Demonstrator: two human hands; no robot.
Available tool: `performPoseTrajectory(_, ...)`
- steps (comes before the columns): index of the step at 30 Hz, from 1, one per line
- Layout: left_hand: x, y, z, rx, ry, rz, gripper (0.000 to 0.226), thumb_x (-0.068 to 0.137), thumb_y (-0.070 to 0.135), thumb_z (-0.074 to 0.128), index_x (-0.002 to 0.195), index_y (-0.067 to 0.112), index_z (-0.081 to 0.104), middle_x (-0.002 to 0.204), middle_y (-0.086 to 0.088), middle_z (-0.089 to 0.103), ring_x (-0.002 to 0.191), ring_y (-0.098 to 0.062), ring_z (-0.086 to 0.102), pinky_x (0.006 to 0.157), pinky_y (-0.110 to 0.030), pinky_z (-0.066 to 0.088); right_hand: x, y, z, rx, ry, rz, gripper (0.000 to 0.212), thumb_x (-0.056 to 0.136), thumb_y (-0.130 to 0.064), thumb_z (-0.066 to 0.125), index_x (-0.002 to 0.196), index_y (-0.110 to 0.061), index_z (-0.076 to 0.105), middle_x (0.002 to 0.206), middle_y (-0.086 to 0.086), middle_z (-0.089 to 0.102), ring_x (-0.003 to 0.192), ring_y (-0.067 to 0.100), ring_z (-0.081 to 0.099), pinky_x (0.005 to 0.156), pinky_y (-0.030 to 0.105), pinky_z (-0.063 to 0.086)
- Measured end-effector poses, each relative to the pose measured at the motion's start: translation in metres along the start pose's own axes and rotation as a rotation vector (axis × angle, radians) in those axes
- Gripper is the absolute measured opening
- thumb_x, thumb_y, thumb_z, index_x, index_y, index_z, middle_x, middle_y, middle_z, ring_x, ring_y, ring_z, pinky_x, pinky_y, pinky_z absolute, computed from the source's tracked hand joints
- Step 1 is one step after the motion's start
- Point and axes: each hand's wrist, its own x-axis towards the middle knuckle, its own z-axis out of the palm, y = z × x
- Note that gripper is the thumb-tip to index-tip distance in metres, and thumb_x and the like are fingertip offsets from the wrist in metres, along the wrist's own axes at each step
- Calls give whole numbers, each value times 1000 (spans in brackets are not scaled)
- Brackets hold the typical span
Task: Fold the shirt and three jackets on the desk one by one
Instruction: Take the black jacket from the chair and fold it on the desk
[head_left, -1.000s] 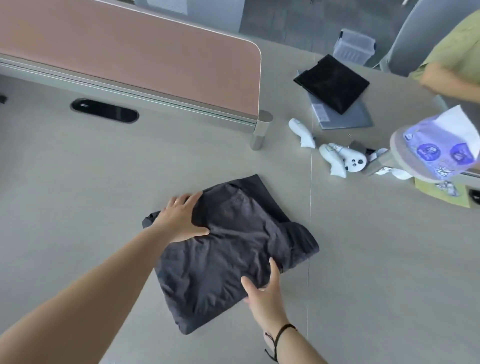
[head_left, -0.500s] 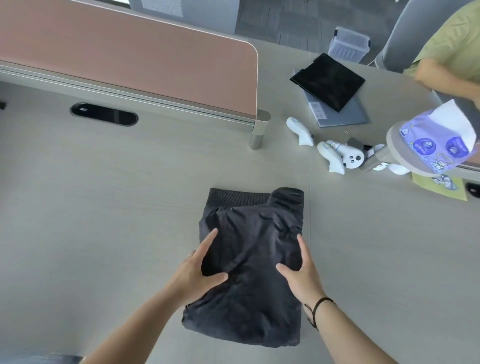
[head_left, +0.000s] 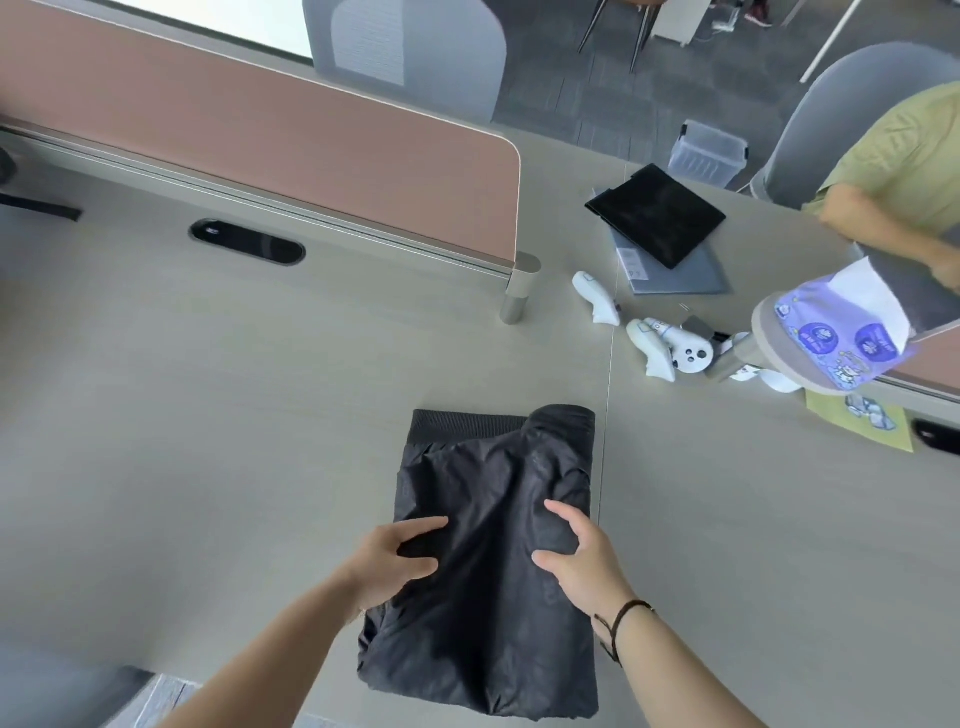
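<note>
Since half a second ago both hands are curling into the jacket (head_left: 493, 545), which is keeping its place. Left hand (head_left: 392, 564) is bunching cloth at the left edge between thumb and bent fingers; right hand (head_left: 582, 564) is gripping the right edge likewise. Folded, the jacket is lying lengthwise toward the divider (head_left: 291, 150), ribbed hem at that end, its near end overhanging the desk (head_left: 182, 415) edge.

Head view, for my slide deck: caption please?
Both hands, left hand and right hand, grip a folded dark jacket on the desk.
</note>
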Motion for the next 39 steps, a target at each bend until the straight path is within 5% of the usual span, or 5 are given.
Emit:
performPoseTrajectory(8, -38, 15, 57, -41, 184, 17, 64, 90, -1, 58, 129, 50, 56, 53, 8, 54, 40, -13, 31, 42, -22, 31, -19, -9, -31, -144, -111, -150, 61, 87, -6, 69, 136, -39, 53, 144, -13, 50, 125, 10, 54, 99, 26, 48)
performPoseTrajectory(15, -126, 31, 109, -196, 465, 63, 66, 82, 7, 63, 124, 57, 60, 73, 0, 62, 56, -18, 39, 56, -28, 36, -62, -23, -80, -160, -245, -339, 63, 87, -5, 70, 136, -40, 53, 112, -20, 62, 96, 33, 68, 90, 44, 54)
performPoseTrajectory(19, -170, 27, 135, -233, 613, 104, 68, 83, 5, 66, 120, 61, 61, 89, 7, 73, 65, -19, 48, 62, -31, 42, -79, -23, -87, -153, -333, -489, 70, 86, -6, 70, 141, -44, 48, 135, -25, 50, 71, 17, 63, 66, 16, 51)
performPoseTrajectory(24, -253, 12, 169, -309, 816, 104, 67, 87, -4, 64, 126, 50, 59, 77, 24, 69, 43, -4, 42, 49, -15, 40, -118, -17, -67, -182, -521, -589, 74, 87, -5, 71, 148, -36, 44, 143, -21, 42, 126, 19, 57, 74, 0, 45)
performPoseTrajectory(39, -471, -144, 182, -695, 1122, 79, 72, 70, 20, 74, 132, 55, 58, 100, -14, 69, 82, -30, 60, 84, -50, 50, -293, -16, 94, -366, -959, -808, 79, 85, -11, 74, 150, -40, 41, 147, -21, 47, 135, -6, 43, 109, 14, 37)
